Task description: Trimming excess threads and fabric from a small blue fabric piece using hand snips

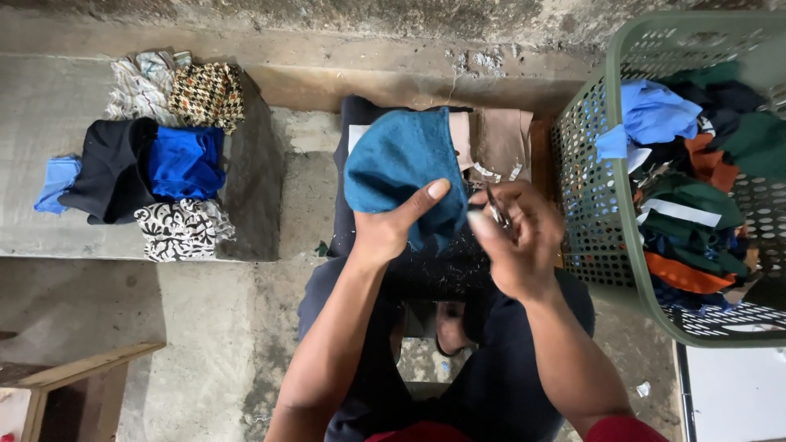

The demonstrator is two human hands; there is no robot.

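My left hand [391, 225] grips a teal blue piece of cloth [399, 164] and holds it up over my lap, thumb pressed on its lower edge. My right hand [517, 237] is closed around a small metal tool [495, 209], likely small scissors or a thread cutter, with its tip at the cloth's right lower edge. Beneath the cloth lie a dark garment [352, 164] and brown and beige fabric pieces [499, 143] on a low surface in front of me. Bits of thread speckle the dark fabric [434, 262] on my lap.
A green perforated laundry basket [589, 180] at the right holds several garments in blue, green, orange and black. At the left, folded clothes [155, 164] lie on a concrete ledge [49, 106]: black, blue, patterned pieces. A wooden piece [74, 376] sits at the bottom left.
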